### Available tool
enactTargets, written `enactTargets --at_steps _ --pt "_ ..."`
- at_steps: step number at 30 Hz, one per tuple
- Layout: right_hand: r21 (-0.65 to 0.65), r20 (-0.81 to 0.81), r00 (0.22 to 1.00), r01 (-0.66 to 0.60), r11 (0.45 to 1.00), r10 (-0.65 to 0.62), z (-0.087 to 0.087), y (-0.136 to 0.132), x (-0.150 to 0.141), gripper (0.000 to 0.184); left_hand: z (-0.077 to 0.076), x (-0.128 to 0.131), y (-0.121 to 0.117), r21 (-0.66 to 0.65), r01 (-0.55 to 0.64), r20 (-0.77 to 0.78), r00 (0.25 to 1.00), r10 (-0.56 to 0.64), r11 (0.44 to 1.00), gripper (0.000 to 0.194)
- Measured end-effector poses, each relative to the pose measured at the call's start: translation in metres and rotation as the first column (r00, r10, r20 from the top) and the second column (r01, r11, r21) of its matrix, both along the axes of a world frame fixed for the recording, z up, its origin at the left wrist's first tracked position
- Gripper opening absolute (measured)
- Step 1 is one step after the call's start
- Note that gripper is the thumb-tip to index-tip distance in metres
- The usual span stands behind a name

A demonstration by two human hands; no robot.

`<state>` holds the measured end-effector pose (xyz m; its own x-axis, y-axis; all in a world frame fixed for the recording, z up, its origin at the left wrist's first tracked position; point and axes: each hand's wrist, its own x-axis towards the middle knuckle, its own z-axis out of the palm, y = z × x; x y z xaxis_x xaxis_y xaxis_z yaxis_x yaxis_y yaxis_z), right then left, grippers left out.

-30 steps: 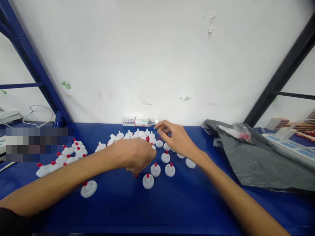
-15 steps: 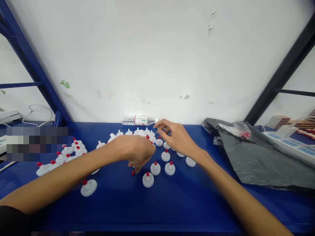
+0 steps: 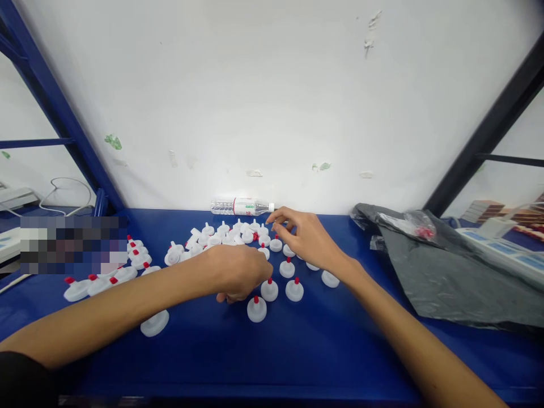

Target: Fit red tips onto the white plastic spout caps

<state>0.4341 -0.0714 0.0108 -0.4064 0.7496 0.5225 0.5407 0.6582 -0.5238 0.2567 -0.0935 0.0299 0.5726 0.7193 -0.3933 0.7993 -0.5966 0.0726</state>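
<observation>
Through my remote view, red-tipped white caps [image 3: 256, 310] cover the middle and left of a blue tabletop [image 3: 297, 351]; from the nearest of these, I have plain blue surface to the front edge, with a grey bag [image 3: 437, 283] bounding the right. The left hand [image 3: 240, 273] curls downward among the caps, fingertips hidden; the right hand [image 3: 304, 232], fingers bent, appears near a lying bottle [image 3: 261, 208]. I cannot tell whether either grips anything. The bottle's red-and-white label [image 3: 243, 205] is illegible.

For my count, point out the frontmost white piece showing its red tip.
The white piece just this side of the left hand; other visible red tips sit farther back.
</observation>
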Motion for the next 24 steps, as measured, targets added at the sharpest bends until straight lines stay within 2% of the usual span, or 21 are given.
enactTargets --at_steps 5,8,11,14,19,24 --pt "0.013 0.014 1.000 0.016 1.000 -0.016 0.000 0.000 0.001 0.022 0.009 0.000 -0.010 0.017 0.033 -0.033 0.999 -0.032 0.999 0.021" --pt "0.018 0.029 0.999 0.023 1.000 -0.024 -0.001 0.000 0.001 0.022 0.018 0.007 -0.014 0.014 0.062 -0.202 0.978 -0.058 0.998 0.018" --pt "0.035 0.060 0.998 0.030 0.999 -0.032 -0.001 -0.001 0.001 0.022 0.027 0.015 -0.014 -0.068 0.046 -0.348 0.935 -0.067 0.997 0.026" --pt "0.067 0.114 0.992 0.052 0.996 -0.060 -0.002 0.000 0.001 0.021 0.033 0.019 -0.014 -0.171 -0.037 -0.305 0.952 -0.018 0.985 0.031" --pt "0.133 0.197 0.970 0.114 0.985 -0.139 -0.008 0.004 0.003 0.024 0.034 0.017 -0.015 -0.171 -0.096 -0.224 0.973 0.056 0.981 0.027" --pt "0.166 0.343 0.937 0.001 0.986 -0.059 -0.019 0.007 0.001 0.034 0.029 0.014 -0.012 -0.165 -0.094 -0.191 0.980 0.061 0.982 0.027"
